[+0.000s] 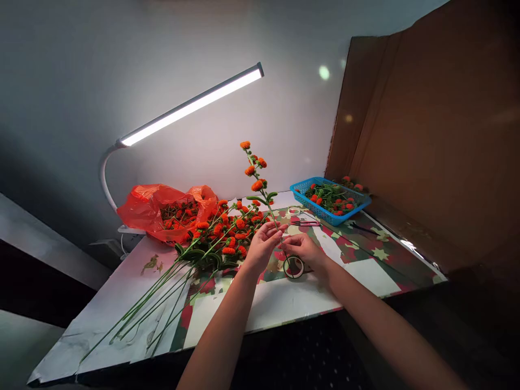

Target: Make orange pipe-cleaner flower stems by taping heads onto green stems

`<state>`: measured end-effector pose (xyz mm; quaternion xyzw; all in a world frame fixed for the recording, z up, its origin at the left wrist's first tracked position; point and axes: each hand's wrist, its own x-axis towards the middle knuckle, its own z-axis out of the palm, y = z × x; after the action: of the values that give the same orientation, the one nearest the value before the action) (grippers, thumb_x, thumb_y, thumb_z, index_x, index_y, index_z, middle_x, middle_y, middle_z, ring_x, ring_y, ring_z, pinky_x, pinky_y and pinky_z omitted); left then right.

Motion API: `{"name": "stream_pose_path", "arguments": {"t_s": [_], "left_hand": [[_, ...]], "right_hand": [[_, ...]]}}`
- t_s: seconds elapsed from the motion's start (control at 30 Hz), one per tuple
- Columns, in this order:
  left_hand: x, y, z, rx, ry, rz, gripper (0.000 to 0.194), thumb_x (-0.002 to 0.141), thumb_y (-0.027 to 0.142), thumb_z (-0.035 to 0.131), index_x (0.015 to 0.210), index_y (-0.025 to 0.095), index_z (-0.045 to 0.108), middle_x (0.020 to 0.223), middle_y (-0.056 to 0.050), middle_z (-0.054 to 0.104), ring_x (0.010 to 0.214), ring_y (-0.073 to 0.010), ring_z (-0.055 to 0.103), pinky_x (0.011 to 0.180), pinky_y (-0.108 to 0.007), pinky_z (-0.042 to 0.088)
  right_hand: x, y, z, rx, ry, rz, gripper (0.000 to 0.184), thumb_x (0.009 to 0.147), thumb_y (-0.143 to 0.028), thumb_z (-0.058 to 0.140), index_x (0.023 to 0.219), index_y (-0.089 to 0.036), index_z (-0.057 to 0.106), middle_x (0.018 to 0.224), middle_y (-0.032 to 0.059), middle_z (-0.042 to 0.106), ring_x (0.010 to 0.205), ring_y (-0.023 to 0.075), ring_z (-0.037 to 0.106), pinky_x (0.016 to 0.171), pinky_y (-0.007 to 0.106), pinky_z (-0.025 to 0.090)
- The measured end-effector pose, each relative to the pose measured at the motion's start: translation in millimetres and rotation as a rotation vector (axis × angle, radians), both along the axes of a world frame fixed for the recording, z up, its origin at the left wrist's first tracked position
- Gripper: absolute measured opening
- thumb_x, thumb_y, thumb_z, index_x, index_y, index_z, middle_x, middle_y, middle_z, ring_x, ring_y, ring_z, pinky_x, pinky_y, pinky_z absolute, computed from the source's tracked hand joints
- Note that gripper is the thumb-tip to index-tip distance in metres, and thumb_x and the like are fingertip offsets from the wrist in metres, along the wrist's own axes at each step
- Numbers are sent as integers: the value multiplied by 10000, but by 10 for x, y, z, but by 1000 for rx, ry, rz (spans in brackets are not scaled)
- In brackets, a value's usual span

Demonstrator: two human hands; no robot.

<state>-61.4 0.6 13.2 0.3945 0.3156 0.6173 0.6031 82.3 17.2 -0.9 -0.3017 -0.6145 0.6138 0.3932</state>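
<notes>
My left hand (264, 241) pinches the green stem of an upright flower sprig (255, 176) with several small orange pompom blooms. Just to its right, my right hand (303, 250) is closed on the same stem lower down, and a roll of dark green tape (294, 267) hangs from its fingers just above the table. A strand of tape seems to run from the roll up to the stem. Left of my hands lies a pile of finished orange-flower stems (203, 238), their long green stalks pointing toward the near left corner.
A red plastic bag (162, 208) of orange blooms sits at the back left under a lit white desk lamp (190, 105). A blue basket (331, 199) of blooms stands back right, pink scissors (305, 222) before it. Brown cardboard (426, 135) walls the right side.
</notes>
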Motion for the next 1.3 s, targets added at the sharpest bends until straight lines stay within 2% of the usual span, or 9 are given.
{"name": "stream_pose_path", "arguments": {"t_s": [0.17, 0.27, 0.4, 0.6, 0.77, 0.93, 1.07, 1.2, 1.3], "left_hand": [[-22, 5, -3, -26, 69, 118, 396, 512, 226, 829, 879, 140, 705, 643, 7, 643, 569, -88, 561, 564, -224, 428], [-30, 5, 23, -22, 19, 176, 469, 485, 221, 838, 927, 149, 696, 647, 14, 648, 584, -100, 593, 594, -241, 460], [-31, 2, 57, -62, -43, 217, 506, 465, 197, 842, 939, 166, 669, 756, -26, 695, 682, -155, 659, 643, -269, 494], [-16, -17, 42, -95, -67, 102, 473, 485, 155, 826, 939, 164, 692, 844, -46, 694, 762, -145, 655, 726, -262, 490], [4, -13, -8, -39, -4, 62, 538, 487, 116, 827, 1004, 178, 689, 677, 38, 625, 593, -63, 575, 613, -208, 448], [-12, -3, 25, -101, -78, 111, 457, 481, 132, 830, 916, 158, 689, 699, 11, 657, 615, -92, 614, 617, -220, 472], [-23, -7, 61, -129, -141, 107, 480, 482, 113, 817, 931, 160, 656, 724, -6, 681, 655, -132, 657, 664, -253, 503], [-25, -32, 85, -140, -109, 69, 499, 508, 128, 811, 972, 148, 629, 826, -61, 716, 733, -167, 677, 720, -278, 505], [-18, -53, 82, -145, -36, 14, 434, 555, 179, 810, 951, 142, 638, 907, -92, 719, 786, -169, 671, 728, -265, 494]], "right_hand": [[-18, 22, -53, 35, -9, 1, 350, 638, -470, 720, 618, -126, 661, 599, 9, 576, 586, 114, 489, 563, 253, 373], [-9, 23, -36, -11, -23, -38, 351, 612, -475, 734, 664, -133, 674, 608, 10, 580, 591, 128, 508, 539, 254, 380], [12, 13, 8, -31, -47, -82, 355, 609, -483, 733, 674, -141, 661, 546, -18, 518, 516, 104, 453, 465, 237, 333], [14, 9, 5, -21, -64, 10, 379, 611, -498, 727, 593, -140, 602, 490, -39, 468, 465, 78, 398, 459, 233, 301], [-10, 18, -33, -5, -47, 6, 394, 590, -488, 743, 536, -145, 558, 491, -45, 450, 474, 72, 379, 471, 231, 295], [-20, 24, -29, -9, -44, 46, 378, 633, -487, 717, 569, -141, 580, 515, -28, 496, 489, 80, 418, 478, 232, 301], [0, 10, -1, 1, -51, 34, 358, 649, -478, 709, 594, -142, 599, 520, -24, 511, 483, 81, 421, 468, 231, 298], [28, 6, 0, 16, -66, 21, 361, 656, -475, 704, 580, -144, 585, 511, -24, 505, 479, 80, 416, 450, 226, 280], [28, 12, -17, 21, -58, -6, 381, 640, -483, 712, 553, -148, 554, 487, -38, 467, 463, 74, 388, 437, 223, 266]]}}
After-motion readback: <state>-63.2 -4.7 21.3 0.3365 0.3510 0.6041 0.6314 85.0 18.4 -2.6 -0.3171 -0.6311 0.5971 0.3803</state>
